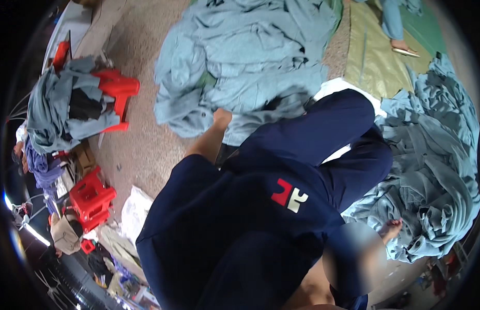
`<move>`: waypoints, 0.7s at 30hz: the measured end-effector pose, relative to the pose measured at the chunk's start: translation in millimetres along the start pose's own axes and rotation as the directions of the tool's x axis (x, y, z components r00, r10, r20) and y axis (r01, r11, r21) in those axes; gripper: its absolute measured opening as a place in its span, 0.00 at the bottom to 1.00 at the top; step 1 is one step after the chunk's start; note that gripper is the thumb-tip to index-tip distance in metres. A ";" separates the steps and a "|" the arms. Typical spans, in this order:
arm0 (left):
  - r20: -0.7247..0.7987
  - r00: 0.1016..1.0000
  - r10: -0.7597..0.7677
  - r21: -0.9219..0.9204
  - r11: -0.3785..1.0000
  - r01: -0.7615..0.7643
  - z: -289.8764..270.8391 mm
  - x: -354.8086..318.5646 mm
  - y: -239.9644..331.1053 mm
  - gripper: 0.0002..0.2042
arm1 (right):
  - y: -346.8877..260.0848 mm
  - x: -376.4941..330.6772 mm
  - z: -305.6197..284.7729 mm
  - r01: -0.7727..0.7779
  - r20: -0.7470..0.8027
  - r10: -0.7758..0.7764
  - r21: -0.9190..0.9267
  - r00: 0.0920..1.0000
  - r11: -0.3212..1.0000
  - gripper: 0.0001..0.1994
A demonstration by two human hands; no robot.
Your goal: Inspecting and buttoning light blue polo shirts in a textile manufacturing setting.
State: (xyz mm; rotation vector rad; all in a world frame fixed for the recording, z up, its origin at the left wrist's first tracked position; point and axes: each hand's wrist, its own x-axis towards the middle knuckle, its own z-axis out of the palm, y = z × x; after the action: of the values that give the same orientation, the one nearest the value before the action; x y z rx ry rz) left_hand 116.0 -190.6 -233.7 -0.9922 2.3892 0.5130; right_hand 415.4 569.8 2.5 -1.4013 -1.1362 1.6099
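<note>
My left hand is closed on the near edge of a grey-blue knit garment, which has a dark button and lies at the near left of a broad heap of similar garments. Out to the right, my right hand rests against a second grey-blue garment heap. Its fingers look curled into the cloth there. A blurred round patch covers part of that arm. Between the two heaps are my bent legs in navy trousers.
Red plastic stools stand at the left, one draped with grey-blue garments. Near them lies a white bag. A yellow-green sheet covers floor at the far right, with another person's sandalled foot on it.
</note>
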 end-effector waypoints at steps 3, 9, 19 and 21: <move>0.054 0.965 -0.257 0.005 0.966 0.258 9.0 -2.5 -51.3 0.21 | 56.9 -44.2 30.3 -0.139 0.058 0.156 -0.225 0.986 0.965 0.14; 0.003 0.996 0.092 0.240 0.967 -0.091 18.4 -69.8 -24.9 0.26 | 82.4 -136.6 53.9 -0.058 0.092 0.120 -0.505 0.989 0.861 0.17; 0.033 0.794 0.607 -0.070 0.794 -0.604 -14.0 -80.6 30.8 0.13 | 32.0 -176.6 130.6 0.572 0.529 -0.304 -0.472 0.793 0.671 0.14; -0.037 0.694 0.719 -0.195 0.676 -0.711 -46.2 -111.3 64.3 0.12 | 15.2 -207.9 170.7 0.678 0.646 -0.337 -0.396 0.685 0.619 0.13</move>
State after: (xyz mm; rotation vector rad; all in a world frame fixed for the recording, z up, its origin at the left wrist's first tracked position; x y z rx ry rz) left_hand 122.9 -110.9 -123.0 -0.0313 2.6651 1.0500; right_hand 281.2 345.7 68.5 -0.7979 -2.3282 1.2134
